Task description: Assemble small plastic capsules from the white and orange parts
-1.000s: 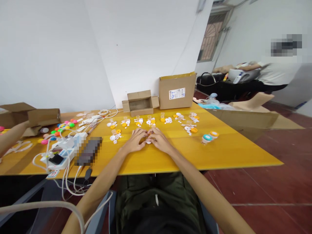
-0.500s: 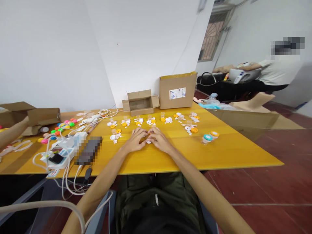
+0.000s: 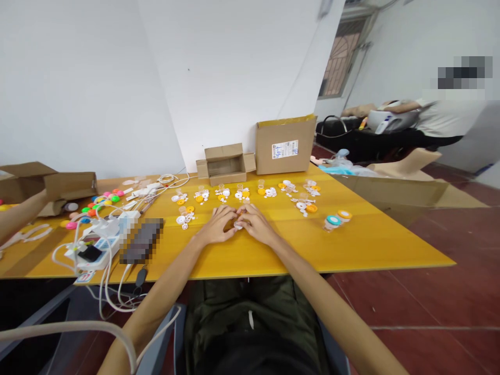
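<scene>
My left hand and my right hand meet over the middle of the yellow table. Their curled fingertips close together round a small white part, mostly covered by the fingers, so its exact kind is hidden. Beyond the hands, small sets of clear cups, white discs and orange rings lie in a rough arc. One such set, with a white disc, lies left of my left hand. To the right of my right hand stand a clear jar with a teal lid and one with an orange lid.
An open small carton and a taller cardboard box stand at the back. Left lie a power strip with white cables, a blurred dark slab and coloured balls. Another person's arm reaches in; a person sits far right.
Both hands stay in nearly the same place, with slight finger movement. The white part between them appears a little turned. The other person's arm at the left has shifted slightly.
</scene>
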A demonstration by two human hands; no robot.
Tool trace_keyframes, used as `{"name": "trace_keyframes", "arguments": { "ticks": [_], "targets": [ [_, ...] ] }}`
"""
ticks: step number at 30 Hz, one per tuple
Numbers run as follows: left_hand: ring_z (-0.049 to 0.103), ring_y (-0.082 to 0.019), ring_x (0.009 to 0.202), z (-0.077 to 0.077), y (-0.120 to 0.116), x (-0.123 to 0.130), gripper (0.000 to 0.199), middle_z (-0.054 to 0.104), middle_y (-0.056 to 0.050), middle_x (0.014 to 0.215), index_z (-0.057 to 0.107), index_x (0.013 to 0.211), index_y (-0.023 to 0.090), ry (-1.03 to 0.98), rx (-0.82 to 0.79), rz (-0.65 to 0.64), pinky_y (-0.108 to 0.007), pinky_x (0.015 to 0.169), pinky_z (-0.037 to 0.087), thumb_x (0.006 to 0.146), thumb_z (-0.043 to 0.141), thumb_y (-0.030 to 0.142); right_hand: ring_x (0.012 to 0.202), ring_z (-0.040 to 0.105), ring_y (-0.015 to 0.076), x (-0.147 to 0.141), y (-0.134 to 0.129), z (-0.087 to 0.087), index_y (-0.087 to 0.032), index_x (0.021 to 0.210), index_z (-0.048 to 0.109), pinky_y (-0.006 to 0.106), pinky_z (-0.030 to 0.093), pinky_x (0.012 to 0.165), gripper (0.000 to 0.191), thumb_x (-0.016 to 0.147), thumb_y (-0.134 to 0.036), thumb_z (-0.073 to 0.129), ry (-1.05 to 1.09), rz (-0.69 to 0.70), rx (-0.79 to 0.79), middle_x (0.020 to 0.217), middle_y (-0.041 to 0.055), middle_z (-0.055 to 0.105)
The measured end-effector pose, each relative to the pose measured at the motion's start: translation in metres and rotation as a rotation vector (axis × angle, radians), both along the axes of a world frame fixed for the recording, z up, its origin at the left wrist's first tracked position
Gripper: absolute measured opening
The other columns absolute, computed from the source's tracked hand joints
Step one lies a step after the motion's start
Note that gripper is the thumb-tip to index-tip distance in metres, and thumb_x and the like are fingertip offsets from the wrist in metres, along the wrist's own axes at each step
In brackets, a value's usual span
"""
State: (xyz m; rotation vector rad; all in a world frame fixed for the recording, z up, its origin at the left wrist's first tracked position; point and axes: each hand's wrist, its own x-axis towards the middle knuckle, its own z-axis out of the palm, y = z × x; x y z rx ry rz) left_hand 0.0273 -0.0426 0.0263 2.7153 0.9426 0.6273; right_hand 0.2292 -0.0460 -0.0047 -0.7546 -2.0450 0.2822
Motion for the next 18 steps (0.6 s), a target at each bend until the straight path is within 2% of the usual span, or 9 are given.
{"name": "trace_keyframes", "arguments": {
  "ticks": [18],
  "targets": [
    [0.048,-0.029,0.117,-0.0006,0.0001,0.0001,0.025,0.061,-0.008,0.123,0.061,0.114,0.025,0.010,0.004,0.008,-0.047,0.100,0.038,0.090,0.055,0.027,0.100,0.059,0.0222,0.0007,0.0014,-0.0023,-0.024,0.078,0.069,0.039,0.049,0.089,0.021,0.087,-0.005,0.063,-0.012,-0.014,0.010,0.104,0.0051,0.063]
  ]
}}
